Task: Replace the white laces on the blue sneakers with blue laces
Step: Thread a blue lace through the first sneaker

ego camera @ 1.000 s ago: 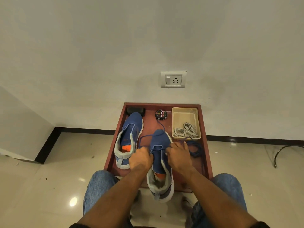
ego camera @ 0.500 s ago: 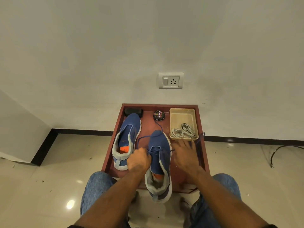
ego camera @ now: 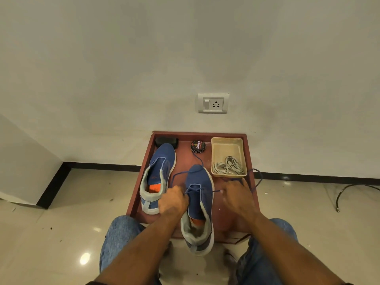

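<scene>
White laces (ego camera: 228,168) already out of both sneakers, heaped in the beige tray (ego camera: 241,142) at the far right corner of the red table (ego camera: 249,159). Left shoe (ego camera: 159,175) lying unlaced along the left edge, tongue open, orange insole showing. Right shoe (ego camera: 199,204) at the middle of the near edge, heel overhanging it, with a blue lace (ego camera: 195,189) crossing the lowest eyelets only; loose ends trailing past the toe toward the polish tin (ego camera: 198,146) and looping beyond the right edge. By judgement, roughly the first crossing of 1 shoe threaded; the remaining eyelets, the tying and the whole second shoe left to do.

Left hand (ego camera: 173,202) curled at the shoe's left side, fingertips pinching the lace by the eyelets. Right hand (ego camera: 238,197) out by the right edge just below the tray, fingers spread and somewhat blurred; a lace strand running from the shoe toward it, but whether pinched there cannot be told.

Against 1.0 s ago: right hand then close against the shoe, now drawn well off to the right, with the lace bunch formerly heaped beside it pulled out into a wide loop. Against 0.5 s ago: little changed, right hand slightly further out. Left hand and both shoes in the same places throughout.
</scene>
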